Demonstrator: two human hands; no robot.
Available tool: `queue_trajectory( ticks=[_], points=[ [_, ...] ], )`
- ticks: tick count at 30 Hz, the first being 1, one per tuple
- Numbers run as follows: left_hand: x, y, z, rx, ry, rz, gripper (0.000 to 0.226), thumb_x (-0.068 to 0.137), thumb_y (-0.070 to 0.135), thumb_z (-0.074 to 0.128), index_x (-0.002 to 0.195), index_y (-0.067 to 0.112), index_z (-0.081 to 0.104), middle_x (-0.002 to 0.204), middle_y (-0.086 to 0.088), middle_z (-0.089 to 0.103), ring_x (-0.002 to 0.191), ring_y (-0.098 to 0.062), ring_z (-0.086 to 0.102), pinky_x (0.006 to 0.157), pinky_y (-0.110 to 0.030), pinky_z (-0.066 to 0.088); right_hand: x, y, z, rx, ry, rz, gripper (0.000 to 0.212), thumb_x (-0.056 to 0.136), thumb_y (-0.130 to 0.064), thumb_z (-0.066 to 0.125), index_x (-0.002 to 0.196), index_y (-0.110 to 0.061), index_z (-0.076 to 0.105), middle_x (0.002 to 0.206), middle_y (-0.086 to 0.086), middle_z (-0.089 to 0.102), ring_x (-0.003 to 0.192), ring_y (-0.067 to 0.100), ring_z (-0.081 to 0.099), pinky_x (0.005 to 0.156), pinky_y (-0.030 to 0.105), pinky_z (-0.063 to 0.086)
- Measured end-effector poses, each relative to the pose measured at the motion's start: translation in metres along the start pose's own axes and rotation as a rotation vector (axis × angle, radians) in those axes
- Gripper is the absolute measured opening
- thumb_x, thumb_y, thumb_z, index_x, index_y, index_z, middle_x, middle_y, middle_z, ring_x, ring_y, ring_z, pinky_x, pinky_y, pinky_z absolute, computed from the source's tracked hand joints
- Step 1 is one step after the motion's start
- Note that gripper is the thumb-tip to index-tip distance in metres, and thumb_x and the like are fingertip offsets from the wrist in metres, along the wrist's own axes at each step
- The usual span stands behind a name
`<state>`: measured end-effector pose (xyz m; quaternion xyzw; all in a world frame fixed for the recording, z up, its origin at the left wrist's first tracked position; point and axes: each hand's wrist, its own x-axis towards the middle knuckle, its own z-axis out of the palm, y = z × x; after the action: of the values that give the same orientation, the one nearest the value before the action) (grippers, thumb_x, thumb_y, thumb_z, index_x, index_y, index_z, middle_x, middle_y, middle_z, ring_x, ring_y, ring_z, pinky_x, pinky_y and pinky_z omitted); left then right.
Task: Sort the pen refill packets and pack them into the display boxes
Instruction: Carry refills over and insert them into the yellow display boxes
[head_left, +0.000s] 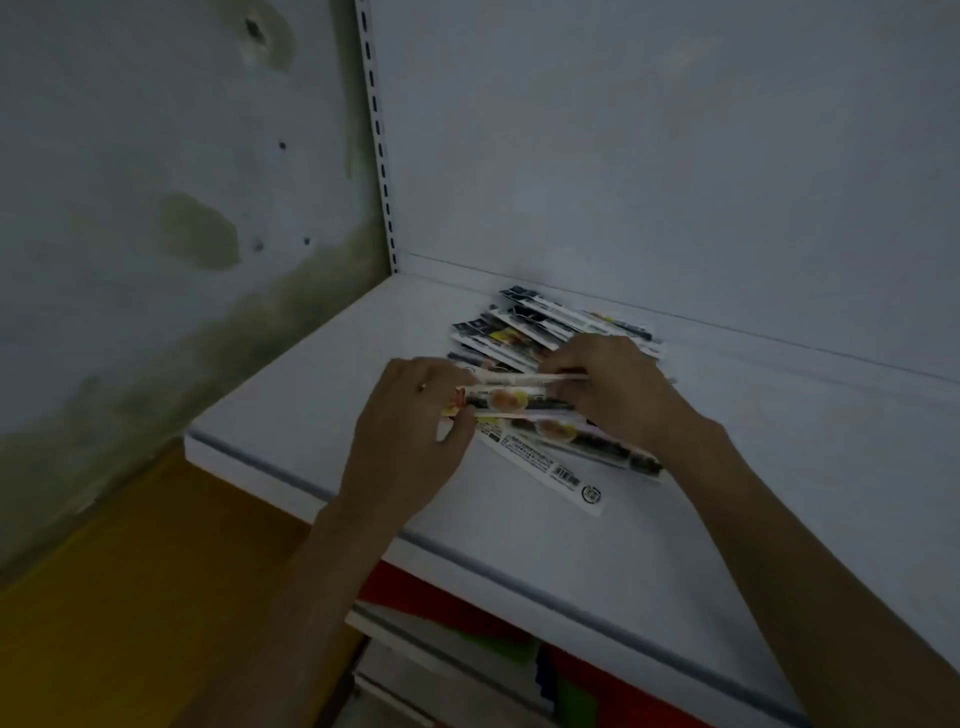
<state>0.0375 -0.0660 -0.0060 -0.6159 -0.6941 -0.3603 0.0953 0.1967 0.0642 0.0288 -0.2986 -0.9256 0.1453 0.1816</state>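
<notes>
Several long, narrow pen refill packets (540, 327) lie fanned out on a white shelf (675, 519), close to its back panel. My left hand (410, 431) and my right hand (618, 389) together hold a small bundle of packets (511, 399) by its two ends, just above the shelf. The fingers of both hands curl round the bundle. Two more packets (566, 457) lie flat under the bundle, one showing its white back with a barcode. No display box is in view.
The shelf's front edge (519, 577) runs diagonally below my forearms. A slotted upright (379, 156) stands at the back left corner beside a stained wall (156, 208). Below the shelf are red and green items (498, 639) and a yellow floor (130, 597).
</notes>
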Motion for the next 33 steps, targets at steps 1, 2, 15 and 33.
queue_trajectory(
  ticks=[1,2,15,33],
  points=[
    [0.009,-0.002,0.001,0.015,0.012,0.088,0.038,0.082,0.030,0.049,0.110,0.010,0.063,0.110,-0.008,0.061,0.102,-0.015,0.044,0.084,-0.018,0.036,0.002,-0.005,-0.001,-0.053,0.025,-0.066,0.020,0.080,-0.007,0.066,0.098,-0.014,0.073,0.099,0.007,0.069,0.092,0.026,0.062,0.079,0.040,0.051],
    [0.018,-0.004,0.002,0.019,-0.004,0.175,0.043,0.080,0.032,0.050,0.114,0.010,0.060,0.114,-0.008,0.059,0.106,-0.017,0.043,0.086,-0.021,0.037,0.003,-0.011,-0.001,-0.072,0.043,-0.126,0.019,0.077,-0.009,0.066,0.092,-0.016,0.075,0.092,0.007,0.070,0.087,0.026,0.062,0.073,0.040,0.051],
    [0.056,-0.041,-0.013,-0.668,-0.244,-0.217,0.025,0.100,0.017,0.034,0.092,0.030,0.053,0.066,0.008,0.055,0.053,0.001,0.053,0.048,-0.010,0.042,0.005,-0.032,0.036,-0.027,-0.015,0.249,0.022,0.084,-0.031,0.065,0.104,-0.024,0.070,0.090,-0.003,0.071,0.081,0.010,0.064,0.076,0.035,0.054],
    [0.049,-0.033,-0.005,-0.939,-0.142,-0.452,0.019,0.098,0.015,0.037,0.111,0.016,0.050,0.090,-0.002,0.061,0.069,-0.009,0.063,0.054,-0.016,0.050,0.009,-0.085,0.047,0.445,0.341,0.339,0.008,0.083,-0.012,0.065,0.079,-0.019,0.069,0.078,-0.013,0.065,0.077,0.004,0.062,0.071,0.012,0.049]
  ],
)
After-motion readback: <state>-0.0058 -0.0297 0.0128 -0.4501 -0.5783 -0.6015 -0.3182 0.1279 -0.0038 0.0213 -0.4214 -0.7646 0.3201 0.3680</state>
